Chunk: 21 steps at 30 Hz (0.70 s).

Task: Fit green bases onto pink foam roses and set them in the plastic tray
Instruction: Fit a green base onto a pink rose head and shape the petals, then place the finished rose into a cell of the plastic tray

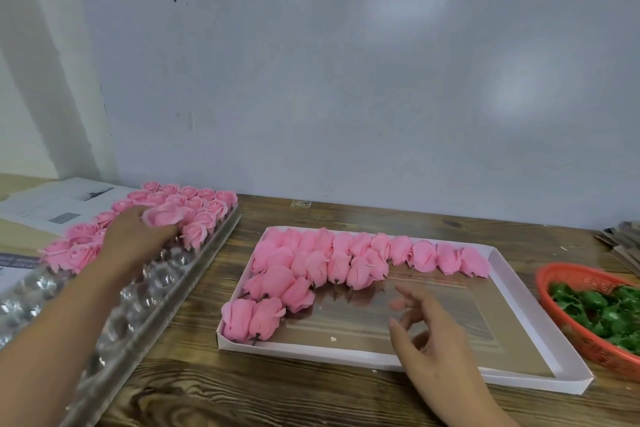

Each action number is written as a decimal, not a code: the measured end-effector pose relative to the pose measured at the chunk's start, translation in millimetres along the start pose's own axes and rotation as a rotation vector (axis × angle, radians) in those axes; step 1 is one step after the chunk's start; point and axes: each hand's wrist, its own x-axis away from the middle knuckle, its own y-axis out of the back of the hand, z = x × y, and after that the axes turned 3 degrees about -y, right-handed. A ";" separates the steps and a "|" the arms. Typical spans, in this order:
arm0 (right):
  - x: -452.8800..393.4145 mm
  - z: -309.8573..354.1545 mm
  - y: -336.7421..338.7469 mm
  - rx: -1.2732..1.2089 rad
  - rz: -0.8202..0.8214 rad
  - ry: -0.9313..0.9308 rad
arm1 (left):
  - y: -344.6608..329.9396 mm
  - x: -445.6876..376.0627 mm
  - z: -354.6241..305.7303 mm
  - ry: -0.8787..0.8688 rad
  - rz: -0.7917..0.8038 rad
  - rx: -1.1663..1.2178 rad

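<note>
1. Forearms enter from the lower edge; the right hand (427, 324) hovers over the bare part of the white cardboard box (540, 334), fingers loosely spread, its grip holding nothing.
2. Left hand (133, 239) reaches over the clear plastic tray (166, 291) on the left of the desk (277, 395). Its grip holds one pink rose (162, 214) at the fingertips, just above the filled rows.
3. Finished roses (194, 199) fill the far end of the tray; the near cups are unfilled.
4. Unfitted roses (346, 258) lie on their sides in the box, along its far edge and left side.
5. Green bases (602, 312) sit in the orange basket (568, 276) at far right.
6. Step in hand, as judged: seating a fitted rose in the tray. Whether it has landed in a cup cannot be told.
7. Next move calls for: release of the rose upright in the nearest free cup, then one rose taken from the box and one base from the basket.
</note>
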 end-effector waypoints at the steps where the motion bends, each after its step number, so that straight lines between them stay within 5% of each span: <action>1: -0.2 -0.7 -0.1 -0.003 0.000 0.002 | 1.5 -5.2 5.9 0.010 -0.012 -0.043; 7: 0.3 -1.7 -0.1 0.005 0.002 0.003 | -9.3 -19.5 19.9 0.014 0.015 -0.206; 21: 1.6 1.5 0.0 -0.002 0.002 -0.040 | -25.5 -33.7 28.7 0.146 0.022 0.001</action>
